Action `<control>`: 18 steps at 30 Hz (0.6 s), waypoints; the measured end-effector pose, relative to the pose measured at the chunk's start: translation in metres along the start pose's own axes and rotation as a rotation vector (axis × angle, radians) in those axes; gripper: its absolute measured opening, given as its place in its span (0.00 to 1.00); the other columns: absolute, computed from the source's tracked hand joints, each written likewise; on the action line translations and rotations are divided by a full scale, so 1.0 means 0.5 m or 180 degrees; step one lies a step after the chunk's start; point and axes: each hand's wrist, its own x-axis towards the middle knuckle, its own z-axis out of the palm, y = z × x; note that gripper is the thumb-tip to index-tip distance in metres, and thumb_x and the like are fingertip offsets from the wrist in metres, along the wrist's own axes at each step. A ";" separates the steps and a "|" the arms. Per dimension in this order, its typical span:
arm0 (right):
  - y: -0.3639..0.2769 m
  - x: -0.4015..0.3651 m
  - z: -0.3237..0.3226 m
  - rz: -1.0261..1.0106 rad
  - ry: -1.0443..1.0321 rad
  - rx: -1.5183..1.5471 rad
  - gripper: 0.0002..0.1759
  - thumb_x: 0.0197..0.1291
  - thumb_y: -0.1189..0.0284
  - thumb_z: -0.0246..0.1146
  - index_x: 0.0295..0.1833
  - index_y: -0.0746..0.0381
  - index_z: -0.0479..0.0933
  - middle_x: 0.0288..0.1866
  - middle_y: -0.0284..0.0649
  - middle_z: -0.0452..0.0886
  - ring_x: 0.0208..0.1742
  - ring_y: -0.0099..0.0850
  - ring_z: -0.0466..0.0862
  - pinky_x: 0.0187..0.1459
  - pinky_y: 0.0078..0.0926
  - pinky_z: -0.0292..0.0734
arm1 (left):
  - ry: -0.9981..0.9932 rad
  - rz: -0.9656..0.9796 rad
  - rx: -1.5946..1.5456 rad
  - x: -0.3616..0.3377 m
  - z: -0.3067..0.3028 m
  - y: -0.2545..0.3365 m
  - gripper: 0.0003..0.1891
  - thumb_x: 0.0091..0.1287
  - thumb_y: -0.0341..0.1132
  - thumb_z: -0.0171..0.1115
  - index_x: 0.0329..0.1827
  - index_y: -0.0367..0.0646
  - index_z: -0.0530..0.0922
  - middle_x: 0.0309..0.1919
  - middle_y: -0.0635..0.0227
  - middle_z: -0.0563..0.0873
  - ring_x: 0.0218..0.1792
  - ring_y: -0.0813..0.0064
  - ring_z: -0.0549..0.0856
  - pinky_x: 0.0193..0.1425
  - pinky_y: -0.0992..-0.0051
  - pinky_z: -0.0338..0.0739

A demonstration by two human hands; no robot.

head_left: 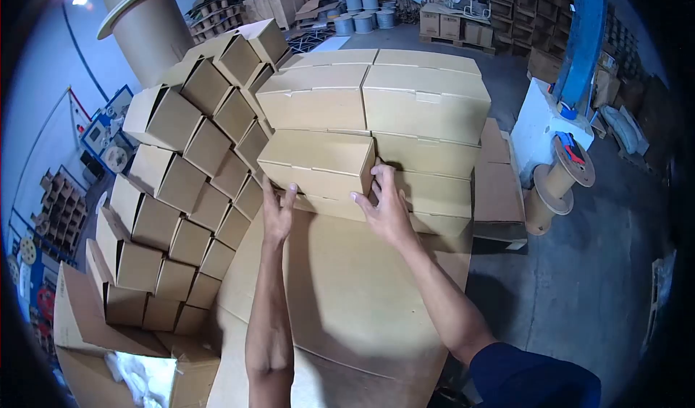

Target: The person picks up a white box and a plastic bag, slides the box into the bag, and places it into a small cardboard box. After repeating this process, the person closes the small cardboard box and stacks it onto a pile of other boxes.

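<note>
A closed brown cardboard box point(315, 163) lies in the stack of like boxes at the centre, its near face toward me. My left hand point(278, 209) touches its lower left front, thumb and fingers apart. At its right end is my right hand point(384, 196), with the thumb on the front corner and the fingers around the side, gripping the box. More closed boxes point(426, 104) are stacked behind and to the right. Below them spreads a large cardboard surface point(347, 292).
On the left rises a tall slanted stack of boxes point(156, 198). An open carton point(79, 314) with white plastic stands at the lower left. To the right are a flat carton point(499, 191), a cardboard spool point(554, 191) and a blue post point(583, 46).
</note>
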 end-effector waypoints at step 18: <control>-0.023 -0.001 0.008 -0.0029 0.0443 -0.0222 0.24 0.58 0.82 0.73 0.55 0.68 0.69 0.53 0.50 0.76 0.55 0.43 0.83 0.60 0.36 0.85 | -0.0225 -0.0244 0.2144 0.004 -0.036 0.047 0.35 0.75 0.44 0.65 0.77 0.33 0.62 0.59 0.40 0.84 0.62 0.47 0.84 0.64 0.56 0.79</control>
